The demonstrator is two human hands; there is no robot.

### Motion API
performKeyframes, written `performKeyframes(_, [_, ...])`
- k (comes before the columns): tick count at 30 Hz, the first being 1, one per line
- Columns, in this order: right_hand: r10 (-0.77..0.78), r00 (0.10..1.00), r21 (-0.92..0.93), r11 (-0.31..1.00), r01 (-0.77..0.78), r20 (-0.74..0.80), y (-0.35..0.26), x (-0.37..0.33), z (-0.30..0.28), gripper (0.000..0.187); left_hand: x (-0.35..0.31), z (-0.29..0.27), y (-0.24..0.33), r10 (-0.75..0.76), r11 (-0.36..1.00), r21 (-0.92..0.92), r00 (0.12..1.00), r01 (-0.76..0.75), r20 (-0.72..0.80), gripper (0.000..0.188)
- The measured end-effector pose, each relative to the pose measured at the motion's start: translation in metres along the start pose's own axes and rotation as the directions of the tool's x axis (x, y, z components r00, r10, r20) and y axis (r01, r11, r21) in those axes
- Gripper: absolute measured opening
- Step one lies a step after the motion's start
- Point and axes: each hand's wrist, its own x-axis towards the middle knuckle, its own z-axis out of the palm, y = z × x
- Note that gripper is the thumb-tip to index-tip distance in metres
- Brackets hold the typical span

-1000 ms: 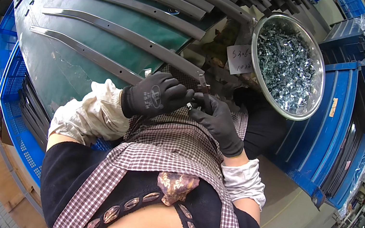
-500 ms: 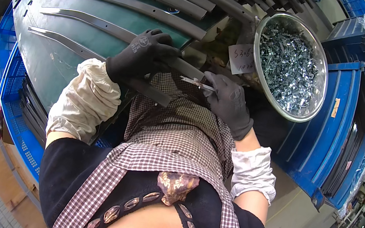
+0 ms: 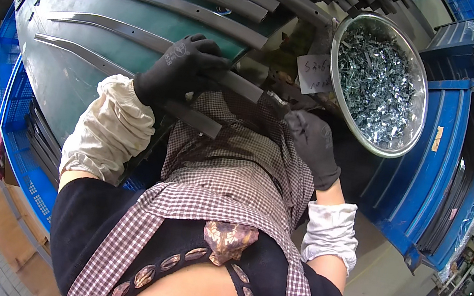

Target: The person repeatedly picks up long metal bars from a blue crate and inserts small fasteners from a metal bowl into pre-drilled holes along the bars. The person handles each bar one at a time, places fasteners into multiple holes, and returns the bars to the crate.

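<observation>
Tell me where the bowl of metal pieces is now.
In the head view, the bowl is at upper right, between the paper tag on its left and the blue bin on its right.

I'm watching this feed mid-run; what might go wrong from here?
The gripped strip in the left hand juts past the table edge, so it could tip or slide if the hold loosens.
The bowl of loose metal pieces looks close to the right hand; a knock might spill some.
The nearer strip also overhangs, near the checked apron, and might snag it.
</observation>
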Motion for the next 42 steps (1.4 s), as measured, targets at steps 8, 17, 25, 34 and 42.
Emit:
performKeyframes(8, [-0.042,0.993,-0.041,0.998,0.046,0.11,-0.004,0.001,0.011,0.029,-0.002,-0.002,0.0,0.049,0.998,0.042,0.999,-0.049,0.0,0.043])
performKeyframes(17, [-0.308,0.943,-0.424,0.843,0.331,0.124,-0.026,0.014,0.005,0.017,-0.008,0.001,-0.004,0.139,0.985,0.105,0.99,-0.136,-0.024,0.051])
performKeyframes(25, [-0.393,0.915,-0.42,0.819,0.391,0.088,-0.009,0.01,-0.026,0.022,-0.026,-0.004,0.001,0.009,0.997,0.071,1.0,-0.01,0.011,0.046])
performKeyframes(34, [0.298,0.917,-0.67,0.626,-0.399,-0.267,0.119,0.013,-0.118,0.039,-0.006,-0.048,-0.029,-0.128,0.974,0.168,0.979,0.154,-0.158,0.038])
performKeyframes(42, [0.33,0.901,-0.656,0.619,-0.432,-0.282,0.16,0.013,-0.114,0.022,0.01,-0.02,-0.063,0.029,0.9,0.433,0.985,0.049,-0.172,0.037])
